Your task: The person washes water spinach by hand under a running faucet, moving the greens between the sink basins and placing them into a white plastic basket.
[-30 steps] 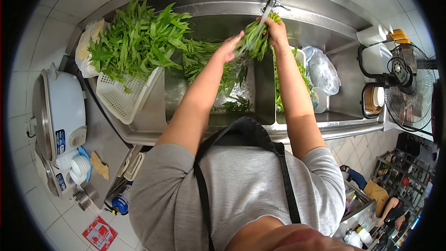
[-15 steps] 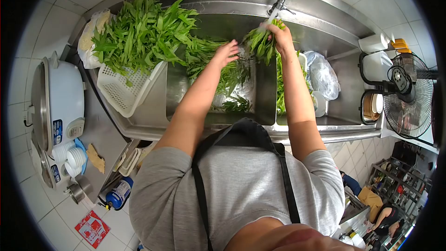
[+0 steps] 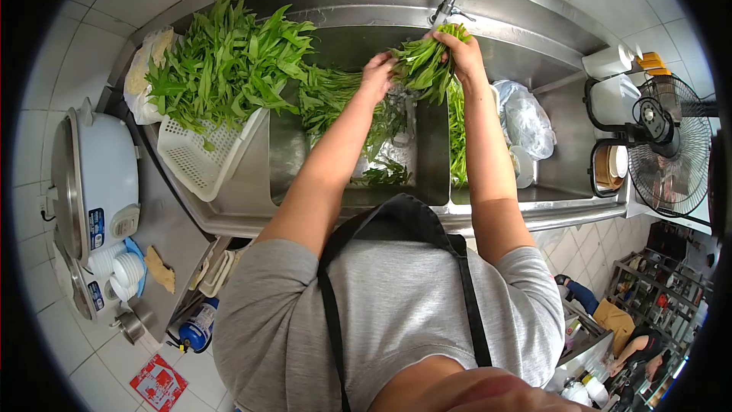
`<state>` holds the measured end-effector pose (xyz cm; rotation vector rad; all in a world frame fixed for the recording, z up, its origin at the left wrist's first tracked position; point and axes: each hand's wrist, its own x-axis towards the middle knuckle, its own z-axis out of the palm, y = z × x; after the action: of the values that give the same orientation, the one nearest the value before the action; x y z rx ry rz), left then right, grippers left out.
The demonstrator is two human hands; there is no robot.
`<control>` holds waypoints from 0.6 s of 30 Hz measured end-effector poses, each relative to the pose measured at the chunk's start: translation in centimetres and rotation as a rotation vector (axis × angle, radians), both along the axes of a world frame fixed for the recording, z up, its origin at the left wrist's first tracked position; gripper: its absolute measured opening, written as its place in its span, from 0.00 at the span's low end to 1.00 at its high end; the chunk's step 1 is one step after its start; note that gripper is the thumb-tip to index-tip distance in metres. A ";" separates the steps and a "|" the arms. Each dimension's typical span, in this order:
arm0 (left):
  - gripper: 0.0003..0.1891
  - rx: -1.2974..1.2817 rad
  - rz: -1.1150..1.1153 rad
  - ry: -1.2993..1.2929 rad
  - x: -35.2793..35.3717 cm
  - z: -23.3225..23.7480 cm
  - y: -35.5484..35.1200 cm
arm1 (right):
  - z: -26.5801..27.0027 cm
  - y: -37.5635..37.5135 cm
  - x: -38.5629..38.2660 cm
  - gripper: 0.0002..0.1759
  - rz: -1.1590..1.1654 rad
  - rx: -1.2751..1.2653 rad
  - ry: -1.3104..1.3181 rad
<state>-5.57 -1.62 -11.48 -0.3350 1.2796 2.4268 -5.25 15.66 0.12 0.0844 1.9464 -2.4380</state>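
My right hand (image 3: pixel 462 53) grips a bunch of long-leaved greens (image 3: pixel 424 69) by its stem end, just below the running faucet (image 3: pixel 448 4). At the bunch's leafy end, my left hand (image 3: pixel 378 75) has its fingers curled against the leaf tips. Below and left of it, more greens (image 3: pixel 328 99) lie in the metal sink basin (image 3: pixel 293 175), with loose leaves in the water. A big heap of greens (image 3: pixel 229 69) rests on a white perforated basket (image 3: pixel 191 164) to the left. Further greens (image 3: pixel 457 137) fill part of the compartment beneath my right forearm.
Right of the basin are clear plastic bags (image 3: pixel 526 122), stacked containers (image 3: pixel 614 103) and a fan (image 3: pixel 663 137). On the left stand a large rice cooker (image 3: pixel 107 168) and white bowls (image 3: pixel 126 271). Another person (image 3: pixel 637 347) is at the lower right.
My left hand has moved up and right from over the basin greens to the bunch, its fingers curling in. The bunch has turned, with its leafy end reaching toward the left hand.
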 end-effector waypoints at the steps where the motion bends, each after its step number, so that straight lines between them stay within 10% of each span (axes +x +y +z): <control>1: 0.13 -0.004 0.001 -0.003 0.3 -0.5 -1.0 | 0.3 -0.3 0.1 0.07 0.014 -0.021 -0.024; 8: 0.13 -0.500 0.196 -0.143 -0.4 -3.2 -6.1 | -2.2 -1.4 -1.0 0.09 -0.102 0.212 -0.066; 10: 0.16 -0.491 0.130 0.200 -0.6 0.6 -4.5 | -1.7 -1.8 -0.8 0.10 -0.029 0.224 -0.104; 18: 0.19 -0.865 -0.627 0.499 -3.3 6.1 -0.2 | -0.8 0.0 -1.5 0.19 0.063 0.457 -0.224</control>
<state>-8.84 -1.85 -5.36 0.4400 2.1964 1.3682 -6.72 15.69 -0.68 0.2833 2.3084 -1.8100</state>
